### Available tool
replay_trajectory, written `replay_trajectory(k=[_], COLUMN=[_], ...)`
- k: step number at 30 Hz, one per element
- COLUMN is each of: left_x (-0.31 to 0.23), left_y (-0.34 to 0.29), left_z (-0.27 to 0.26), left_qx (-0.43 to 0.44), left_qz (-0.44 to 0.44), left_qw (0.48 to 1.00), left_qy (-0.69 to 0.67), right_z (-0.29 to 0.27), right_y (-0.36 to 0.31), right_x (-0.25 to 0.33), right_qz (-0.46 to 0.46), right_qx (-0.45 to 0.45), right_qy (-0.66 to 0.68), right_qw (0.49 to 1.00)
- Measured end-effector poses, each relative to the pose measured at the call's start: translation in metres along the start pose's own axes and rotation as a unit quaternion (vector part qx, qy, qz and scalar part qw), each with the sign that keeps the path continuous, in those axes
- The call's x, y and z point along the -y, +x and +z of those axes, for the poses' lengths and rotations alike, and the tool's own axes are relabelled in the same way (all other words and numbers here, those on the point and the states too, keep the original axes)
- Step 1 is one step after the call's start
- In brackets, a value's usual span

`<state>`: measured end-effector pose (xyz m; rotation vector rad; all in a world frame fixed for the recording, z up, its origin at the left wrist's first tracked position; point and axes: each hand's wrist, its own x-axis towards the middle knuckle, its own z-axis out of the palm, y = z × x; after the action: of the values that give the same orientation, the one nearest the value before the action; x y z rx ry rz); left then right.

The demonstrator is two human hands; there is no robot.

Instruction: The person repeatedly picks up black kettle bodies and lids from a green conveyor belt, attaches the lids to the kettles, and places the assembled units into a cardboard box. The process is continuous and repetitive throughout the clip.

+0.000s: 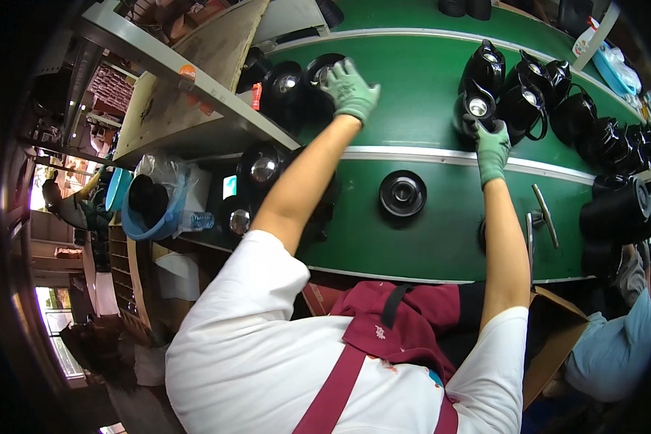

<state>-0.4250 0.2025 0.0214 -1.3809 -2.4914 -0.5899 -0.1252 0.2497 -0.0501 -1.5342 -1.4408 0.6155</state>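
Both my hands wear light green gloves. My left hand (353, 90) reaches to the far left, its fingers stretched over the right side of a glossy black round vessel (318, 71); whether it grips the vessel I cannot tell. At the right, my right hand (492, 148) is closed on the near side of a black jug (477, 108) with a shiny round opening on top. Part of that jug is hidden by the glove. Between my arms a black round lid-like disc (403, 194) lies on the green work surface (427, 249).
Several black jugs (532, 94) crowd the right side. More glossy black vessels (264, 166) stand at the left, beside a blue basin (145, 217). A metal rail (427, 153) crosses the surface. A metal handle (545, 217) rises near my right forearm. A co-worker's sleeve (615, 354) shows at lower right.
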Motion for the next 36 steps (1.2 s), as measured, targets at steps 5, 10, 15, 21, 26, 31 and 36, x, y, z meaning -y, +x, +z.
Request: replay_trajectory(k=[5, 10, 15, 21, 26, 31, 36], left_x=[0.078, 0.034, -0.005, -0.056, -0.009, -0.001, 0.048], left_y=[0.037, -0.01, -0.056, -0.119, -0.221, -0.342, -0.386], left_z=[0.036, -0.011, -0.108, -0.195, -0.211, -0.221, -0.24], left_qx=[0.104, 0.059, 0.077, 0.076, 0.318, 0.11, 0.215], left_qz=[0.07, 0.321, 0.614, 0.597, 0.558, 0.493, 0.443], left_qw=[0.985, 0.944, 0.778, 0.725, 0.671, 0.778, 0.822], left_qy=[0.121, 0.042, -0.111, -0.334, -0.372, -0.374, -0.285], right_z=[0.024, -0.039, -0.142, -0.27, -0.347, -0.294, -0.264], right_y=[0.056, 0.006, -0.092, -0.16, -0.28, -0.34, -0.364], right_x=[-0.018, -0.027, 0.096, 0.125, 0.039, 0.067, 0.08], right_qz=[0.034, -0.108, -0.435, -0.432, 0.013, -0.005, -0.056], right_qx=[0.022, 0.035, 0.102, 0.199, 0.077, 0.093, 0.174], right_qy=[-0.018, -0.113, -0.207, -0.237, 0.078, 0.005, 0.052], right_qw=[0.999, 0.987, 0.87, 0.847, 0.994, 0.996, 0.982])
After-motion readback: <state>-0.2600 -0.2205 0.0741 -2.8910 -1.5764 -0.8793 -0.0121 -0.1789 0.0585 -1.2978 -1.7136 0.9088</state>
